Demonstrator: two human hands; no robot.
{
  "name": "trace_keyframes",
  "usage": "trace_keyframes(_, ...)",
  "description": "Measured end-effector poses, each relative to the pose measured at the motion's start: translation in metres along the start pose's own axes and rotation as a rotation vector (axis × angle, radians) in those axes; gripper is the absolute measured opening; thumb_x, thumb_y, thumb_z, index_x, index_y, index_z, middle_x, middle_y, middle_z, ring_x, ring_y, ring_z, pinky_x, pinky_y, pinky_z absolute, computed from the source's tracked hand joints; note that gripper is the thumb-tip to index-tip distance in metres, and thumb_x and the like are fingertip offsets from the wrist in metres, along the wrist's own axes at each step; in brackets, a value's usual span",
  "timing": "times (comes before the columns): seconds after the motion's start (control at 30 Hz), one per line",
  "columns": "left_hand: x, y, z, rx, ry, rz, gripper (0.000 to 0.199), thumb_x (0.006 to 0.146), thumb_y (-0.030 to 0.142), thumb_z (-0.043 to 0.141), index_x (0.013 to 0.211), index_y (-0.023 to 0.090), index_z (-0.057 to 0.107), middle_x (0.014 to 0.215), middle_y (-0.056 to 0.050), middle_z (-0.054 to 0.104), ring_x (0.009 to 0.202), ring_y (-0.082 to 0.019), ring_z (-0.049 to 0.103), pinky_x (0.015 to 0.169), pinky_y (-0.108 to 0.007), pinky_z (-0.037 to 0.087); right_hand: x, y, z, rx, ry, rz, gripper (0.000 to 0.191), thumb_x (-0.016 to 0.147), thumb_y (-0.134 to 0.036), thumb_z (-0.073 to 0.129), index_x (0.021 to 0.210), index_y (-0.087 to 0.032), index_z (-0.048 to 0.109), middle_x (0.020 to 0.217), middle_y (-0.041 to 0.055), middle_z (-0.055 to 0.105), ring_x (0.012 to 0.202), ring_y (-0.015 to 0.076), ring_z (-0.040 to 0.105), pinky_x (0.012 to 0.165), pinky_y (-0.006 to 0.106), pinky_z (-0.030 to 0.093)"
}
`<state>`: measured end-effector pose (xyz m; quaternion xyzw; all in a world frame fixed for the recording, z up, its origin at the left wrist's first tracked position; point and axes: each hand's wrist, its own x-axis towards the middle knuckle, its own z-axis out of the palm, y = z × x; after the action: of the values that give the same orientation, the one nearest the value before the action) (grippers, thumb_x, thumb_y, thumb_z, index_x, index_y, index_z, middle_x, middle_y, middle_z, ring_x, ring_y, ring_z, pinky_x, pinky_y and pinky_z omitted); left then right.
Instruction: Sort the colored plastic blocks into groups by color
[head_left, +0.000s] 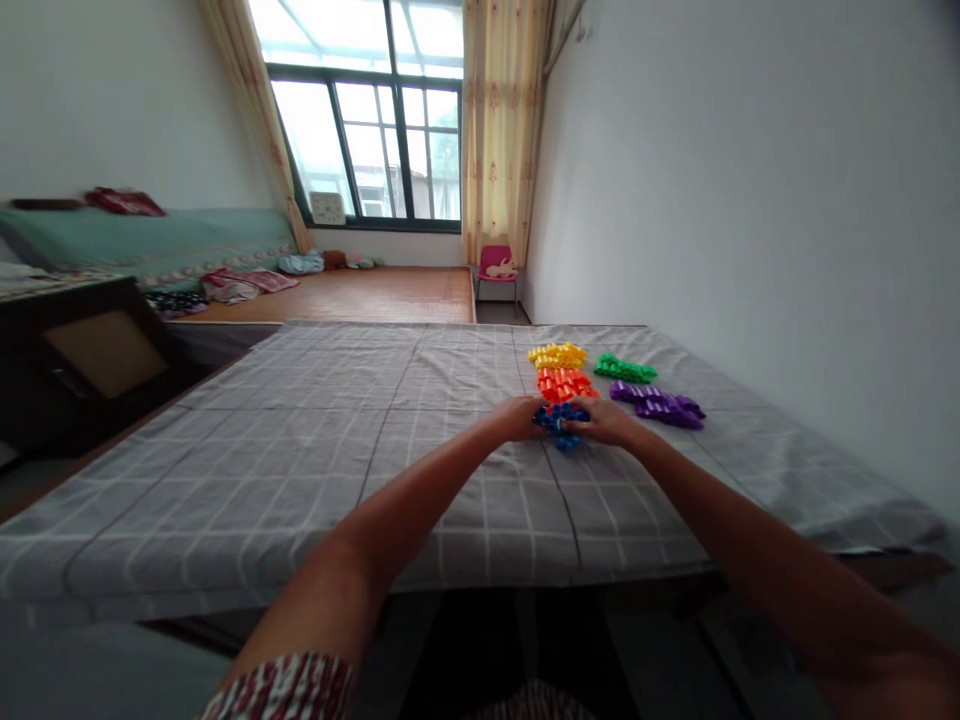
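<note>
On the checked grey cloth, both of my hands meet at a bunch of dark blue plastic pieces [562,424]. My left hand [519,417] grips the bunch from its left side, and my right hand [604,421] has its fingers on the right side. Just beyond them lie orange-red pieces [564,384], with yellow pieces [557,355] behind those. To the right are a green bunch [625,369] and a purple bunch [658,405], neither touched by a hand.
The cloth-covered table [300,450] reaches toward a low bed platform [405,293]. A white wall [735,220] runs along the right. A pink chair [496,262] stands at the back, and a dark cabinet [90,350] is at the left.
</note>
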<state>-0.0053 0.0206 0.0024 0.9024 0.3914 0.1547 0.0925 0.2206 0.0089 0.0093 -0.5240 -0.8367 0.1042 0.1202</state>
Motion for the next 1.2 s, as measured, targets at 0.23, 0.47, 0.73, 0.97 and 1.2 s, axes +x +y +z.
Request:
trace_keyframes(0.23,-0.047,-0.091,-0.031,0.005,0.113,-0.245,0.041,0.074,0.036,0.067,0.11,0.018,0.065,0.106,-0.009,0.071,0.101,-0.028,0.065,0.088,-0.036,0.051,0.083,-0.099,0.035,0.129,0.046,-0.095,0.041,0.078,-0.034,0.07,0.116,-0.02,0.062,0.114,0.0111,0.068,0.109,0.0292,0.061,0.095,0.041,0.047)
trace_keyframes(0.47,-0.099,-0.165,-0.062,-0.101,0.339,-0.426,0.049,0.073,0.026,0.069,0.121,0.02,0.061,0.124,-0.01,0.065,0.119,-0.026,0.058,0.103,-0.04,0.044,0.094,-0.124,0.003,0.287,0.014,-0.174,0.055,0.081,-0.056,0.062,0.129,-0.03,0.057,0.118,0.0063,0.067,0.105,0.028,0.062,0.088,0.041,0.052)
trace_keyframes(0.73,-0.12,-0.201,-0.064,-0.185,0.356,-0.475,0.034,0.08,0.03,0.063,0.112,0.019,0.068,0.116,-0.01,0.068,0.115,-0.026,0.061,0.102,-0.038,0.045,-0.019,-0.025,-0.022,0.038,-0.32,0.114,0.052,0.069,-0.059,0.07,0.106,-0.023,0.067,0.101,0.0085,0.069,0.083,0.0238,0.067,0.073,0.034,0.054)
trace_keyframes(0.97,-0.12,-0.193,-0.055,-0.206,0.433,-0.443,0.027,0.084,0.03,0.059,0.108,0.021,0.068,0.118,-0.008,0.067,0.117,-0.024,0.059,0.105,-0.038,0.044,0.03,-0.069,0.013,0.315,-0.276,0.118,0.038,0.075,-0.051,0.063,0.098,-0.02,0.062,0.101,0.0091,0.067,0.076,0.0195,0.065,0.059,0.03,0.054)
trace_keyframes(1.2,-0.13,-0.188,-0.051,-0.22,0.429,-0.422,0.03,0.086,0.031,0.056,0.111,0.02,0.067,0.126,-0.01,0.062,0.12,-0.022,0.057,0.105,-0.037,0.044,0.078,-0.124,-0.005,-0.028,-0.164,0.017,0.038,0.083,-0.058,0.052,0.083,-0.023,0.064,0.081,0.0061,0.069,0.075,0.0225,0.065,0.068,0.034,0.049)
